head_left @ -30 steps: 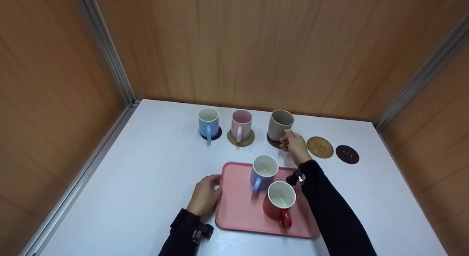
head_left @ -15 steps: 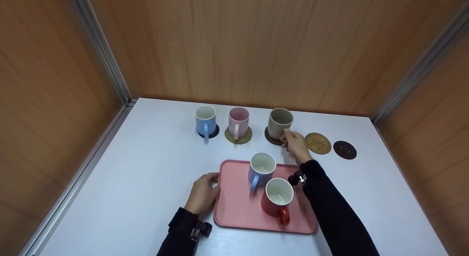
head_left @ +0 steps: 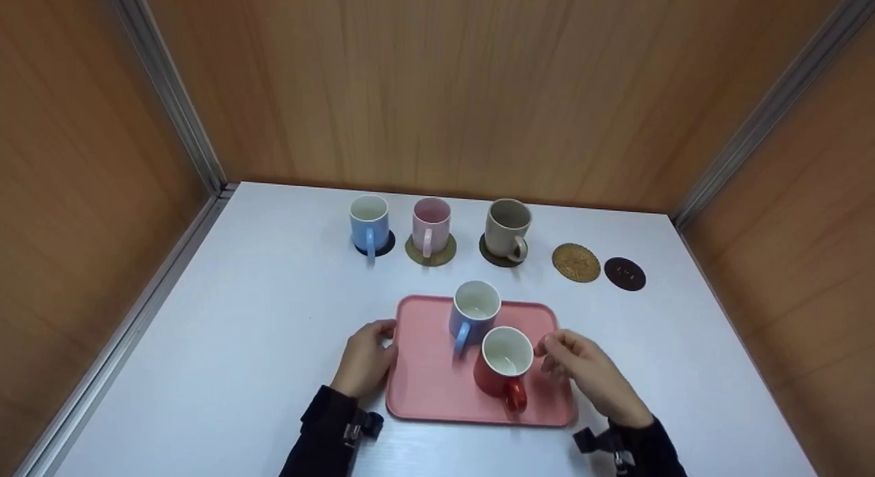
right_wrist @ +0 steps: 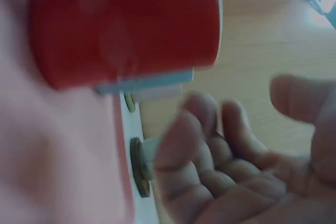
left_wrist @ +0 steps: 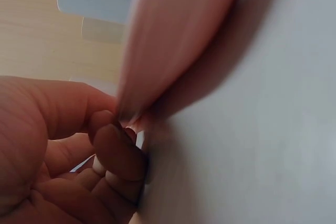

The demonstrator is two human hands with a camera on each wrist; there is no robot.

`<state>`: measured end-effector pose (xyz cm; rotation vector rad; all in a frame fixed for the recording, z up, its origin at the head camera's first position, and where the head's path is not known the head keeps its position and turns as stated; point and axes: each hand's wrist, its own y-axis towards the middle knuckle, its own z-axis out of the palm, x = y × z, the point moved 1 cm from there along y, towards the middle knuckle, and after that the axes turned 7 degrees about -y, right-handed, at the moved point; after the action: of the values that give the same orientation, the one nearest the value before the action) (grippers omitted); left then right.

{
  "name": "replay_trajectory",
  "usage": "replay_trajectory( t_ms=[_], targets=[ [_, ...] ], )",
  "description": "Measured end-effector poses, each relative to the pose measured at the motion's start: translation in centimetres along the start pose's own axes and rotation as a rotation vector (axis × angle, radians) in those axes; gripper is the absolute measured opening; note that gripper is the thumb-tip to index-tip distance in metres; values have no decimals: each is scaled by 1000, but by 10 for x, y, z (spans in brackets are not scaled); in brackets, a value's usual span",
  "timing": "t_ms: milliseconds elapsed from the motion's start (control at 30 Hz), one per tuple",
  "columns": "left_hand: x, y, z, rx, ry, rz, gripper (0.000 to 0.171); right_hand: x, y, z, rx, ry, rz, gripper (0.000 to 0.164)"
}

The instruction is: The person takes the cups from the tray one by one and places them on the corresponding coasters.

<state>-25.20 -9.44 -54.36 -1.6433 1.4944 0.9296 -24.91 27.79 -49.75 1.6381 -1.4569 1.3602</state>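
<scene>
My left hand (head_left: pixel 366 357) grips the left rim of a pink tray (head_left: pixel 424 388); in the left wrist view its fingers (left_wrist: pixel 118 150) meet the tray's edge. Two mugs stand upright on the tray, a blue mug (head_left: pixel 472 320) behind and a red mug (head_left: pixel 493 380) in front, both white inside. Over the tray's right side, close beside the red mug, my right hand (head_left: pixel 591 371) is loosely bent and holds nothing. The right wrist view shows its thumb apart from the fingers, with the red mug (right_wrist: pixel 126 30) large above them.
Behind the tray, a light blue mug (head_left: pixel 369 224), a pink mug (head_left: pixel 431 227) and a beige mug (head_left: pixel 506 227) stand on coasters. To their right lie a woven tan coaster (head_left: pixel 576 262) and a dark coaster (head_left: pixel 625 274). Wooden panels (head_left: pixel 437 87) enclose the white table (head_left: pixel 225 326).
My right hand has let go of the beige mug's handle and come back toward me over the tray. The beige mug stays on its coaster. My left hand stays at the tray's rim.
</scene>
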Motion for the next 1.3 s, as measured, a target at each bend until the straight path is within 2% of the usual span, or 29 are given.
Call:
replay_trajectory(
  t_ms=[100, 267, 433, 567, 733, 867, 1000, 1133, 1300],
  targets=[
    [1, 0, -5, -15, -3, 11, 44, -6, -13, 15, 149, -6, -26, 42],
    [1, -1, -4, -7, -23, 30, 44, -17, -22, 33, 296, 78, -13, 44],
    [2, -3, -2, -1, -24, 25, 43, -24, -26, 45, 418, 96, -17, 51],
    [1, -2, -1, -2, -14, 17, 43, -23, -26, 49, 452, 115, -22, 55],
    [0, 0, -1, 5, -7, 8, 43, -23, -27, 48, 400, 138, 3, 59],
    [2, 0, -2, 2, 3, 24, 43, -23, -27, 47, 286, 145, 28, 59],
    [3, 0, -2, 3, 2, 41, 43, -23, -25, 46, 190, 181, 49, 51],
    [3, -1, -2, 6, -6, 30, 43, -22, -24, 47, 145, 193, 57, 43],
    [2, 1, -1, 1, -7, 33, 43, -19, -23, 46, 91, 197, 36, 42]
  ],
)
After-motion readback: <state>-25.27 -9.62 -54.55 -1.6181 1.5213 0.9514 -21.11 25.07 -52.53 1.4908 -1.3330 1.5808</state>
